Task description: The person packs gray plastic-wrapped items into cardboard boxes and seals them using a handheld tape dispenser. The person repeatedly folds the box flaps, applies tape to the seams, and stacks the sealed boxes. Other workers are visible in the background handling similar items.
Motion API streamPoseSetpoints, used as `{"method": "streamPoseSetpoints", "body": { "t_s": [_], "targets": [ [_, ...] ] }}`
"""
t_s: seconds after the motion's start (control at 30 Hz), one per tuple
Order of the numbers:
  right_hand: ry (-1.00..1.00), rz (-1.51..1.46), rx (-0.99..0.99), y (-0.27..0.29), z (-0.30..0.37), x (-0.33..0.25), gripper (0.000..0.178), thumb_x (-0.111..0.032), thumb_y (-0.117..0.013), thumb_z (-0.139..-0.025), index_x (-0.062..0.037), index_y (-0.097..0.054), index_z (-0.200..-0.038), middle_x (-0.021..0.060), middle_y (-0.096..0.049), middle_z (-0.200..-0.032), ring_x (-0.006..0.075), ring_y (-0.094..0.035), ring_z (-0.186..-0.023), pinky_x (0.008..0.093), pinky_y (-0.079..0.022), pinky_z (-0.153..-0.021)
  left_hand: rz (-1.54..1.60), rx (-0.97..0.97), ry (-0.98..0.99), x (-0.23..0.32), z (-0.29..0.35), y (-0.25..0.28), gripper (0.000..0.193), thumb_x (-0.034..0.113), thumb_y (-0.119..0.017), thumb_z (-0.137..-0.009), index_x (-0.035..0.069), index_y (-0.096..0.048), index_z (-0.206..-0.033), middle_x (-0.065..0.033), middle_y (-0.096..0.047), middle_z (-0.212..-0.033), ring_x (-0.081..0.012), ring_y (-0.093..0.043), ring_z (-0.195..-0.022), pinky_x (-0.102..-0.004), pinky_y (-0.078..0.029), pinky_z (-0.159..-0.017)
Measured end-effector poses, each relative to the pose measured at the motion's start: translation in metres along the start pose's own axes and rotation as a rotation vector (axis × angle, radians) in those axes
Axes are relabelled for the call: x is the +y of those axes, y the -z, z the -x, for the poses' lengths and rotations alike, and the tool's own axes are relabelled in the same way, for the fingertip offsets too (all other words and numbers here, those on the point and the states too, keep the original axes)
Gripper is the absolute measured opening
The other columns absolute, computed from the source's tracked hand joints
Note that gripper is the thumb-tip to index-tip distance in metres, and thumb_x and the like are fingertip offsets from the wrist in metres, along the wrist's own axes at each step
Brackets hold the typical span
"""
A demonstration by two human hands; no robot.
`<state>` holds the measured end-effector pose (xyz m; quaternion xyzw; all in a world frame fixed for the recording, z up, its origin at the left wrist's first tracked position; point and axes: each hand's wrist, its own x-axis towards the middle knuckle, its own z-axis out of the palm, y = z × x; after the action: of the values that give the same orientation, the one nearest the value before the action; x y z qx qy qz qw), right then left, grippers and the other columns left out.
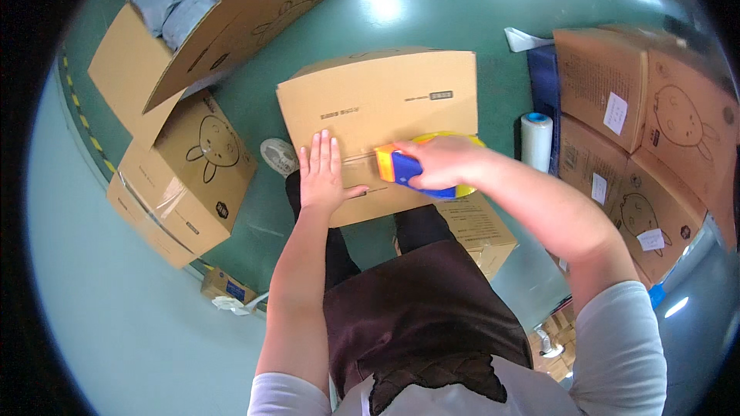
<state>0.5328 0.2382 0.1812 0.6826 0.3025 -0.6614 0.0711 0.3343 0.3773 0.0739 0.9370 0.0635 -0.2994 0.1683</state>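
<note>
A large cardboard box (385,108) stands in front of me with its top flaps folded down, meeting at a seam across the middle. My left hand (322,177) lies flat on the flaps at the left, fingers stretched out across the seam and thumb pointing right. My right hand (447,163) is wrapped round a blue and yellow tape dispenser (402,169). The dispenser's orange-yellow front end is at the seam, right of my left hand. Whether tape is stuck down there I cannot tell.
An open carton (247,23) with grey wrapped bundles stands far left, near a closed box (185,177) with a rabbit drawing. Stacked cartons (601,85) rise at the right beside a roll of clear film (536,142). Another box (478,231) sits by my right leg.
</note>
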Motion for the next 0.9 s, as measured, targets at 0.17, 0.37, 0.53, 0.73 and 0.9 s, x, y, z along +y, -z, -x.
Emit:
{"method": "streamPoseSetpoints", "body": {
  "t_s": [0.17,0.37,0.53,0.73,0.9],
  "targets": [
    [-0.172,0.074,0.000,0.002,0.046,0.117,0.076,-0.041,-0.061,-0.063,-0.0241,-0.033,-0.131,0.0160,-0.058,-0.105,0.0323,-0.056,-0.095,0.0383,-0.045,-0.081,-0.071,-0.004,0.054,0.010,0.000,0.011,0.114,0.073,-0.052,-0.058,-0.003,-0.014,-0.134,-0.0167,-0.010,-0.142,-0.0276,-0.004,-0.133,-0.0464,-0.003,-0.107],
    [-0.520,0.142,0.175,-0.008,0.052,0.228,0.071,-0.037,-0.055,-0.070,-0.0197,-0.029,-0.134,0.0140,-0.056,-0.112,0.0278,-0.056,-0.099,0.0376,-0.045,-0.083,-0.183,-0.319,-0.167,0.076,-0.024,0.025,0.103,0.074,-0.039,-0.068,-0.001,-0.017,-0.135,-0.0137,-0.009,-0.144,-0.0250,-0.004,-0.134,-0.0477,-0.004,-0.105],
    [-0.573,0.017,0.233,-0.046,-0.034,0.212,0.064,-0.021,-0.043,-0.079,-0.0042,-0.020,-0.136,0.0167,-0.054,-0.115,0.0265,-0.056,-0.102,0.0413,-0.044,-0.084,-0.289,0.075,-0.760,0.175,-0.100,0.002,0.093,0.071,-0.039,-0.071,0.002,-0.026,-0.133,-0.0093,-0.018,-0.142,-0.0217,-0.008,-0.133,-0.0414,-0.005,-0.107],
    [-0.676,-0.105,0.368,-0.088,-0.093,0.237,0.069,-0.032,-0.051,-0.080,-0.0104,-0.019,-0.137,0.0119,-0.062,-0.101,0.0241,-0.061,-0.091,0.0416,-0.045,-0.079,-0.693,-0.190,-0.744,0.233,-0.133,0.016,0.086,0.069,-0.035,-0.075,0.001,-0.035,-0.128,-0.0099,-0.033,-0.136,-0.0245,-0.020,-0.130,-0.0440,-0.004,-0.106],
    [-0.436,-0.677,0.922,-0.151,-0.032,0.250,0.069,-0.040,-0.056,-0.077,-0.0167,-0.027,-0.135,0.0162,-0.058,-0.106,0.0270,-0.059,-0.095,0.0350,-0.045,-0.080,-0.943,-0.881,-0.503,0.292,-0.180,0.010,0.082,0.070,-0.029,-0.077,0.010,-0.035,-0.132,-0.0069,-0.034,-0.136,-0.0289,-0.022,-0.130,-0.0496,-0.009,-0.104]
  ]
}}
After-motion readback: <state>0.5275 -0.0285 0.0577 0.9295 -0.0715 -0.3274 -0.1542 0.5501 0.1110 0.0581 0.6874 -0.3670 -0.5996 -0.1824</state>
